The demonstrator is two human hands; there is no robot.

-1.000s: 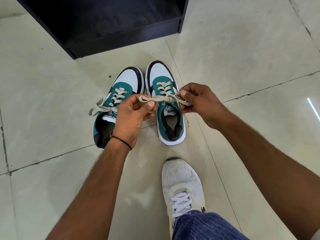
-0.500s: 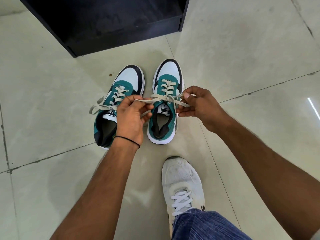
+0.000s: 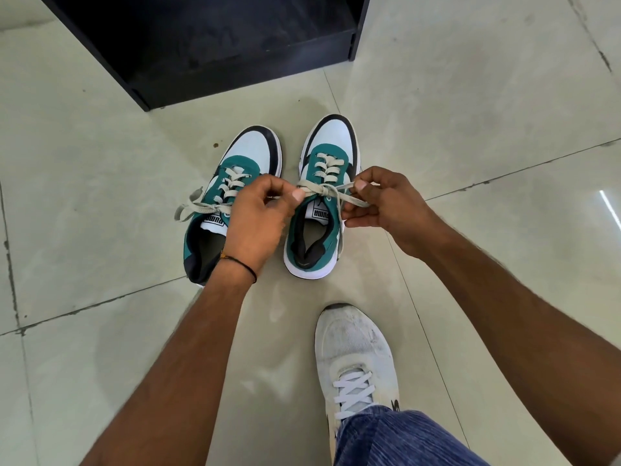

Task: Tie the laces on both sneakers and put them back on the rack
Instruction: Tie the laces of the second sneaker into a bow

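Two teal, white and black sneakers stand side by side on the tiled floor, toes pointing away from me. My left hand and my right hand each pinch a strand of the beige laces of the right sneaker, which cross in a knot above its tongue. The left sneaker is partly hidden under my left hand and wrist; its laces form a bow hanging to its left side.
A black shoe rack stands on the floor just beyond the sneakers, its low shelf dark inside. My own foot in a white sneaker and a blue trouser leg are close below the pair. Pale floor tiles lie all around.
The right sneaker has turned so its heel swings left. My hands have drawn closer together and lower, pulling the crossed laces tight against the tongue.
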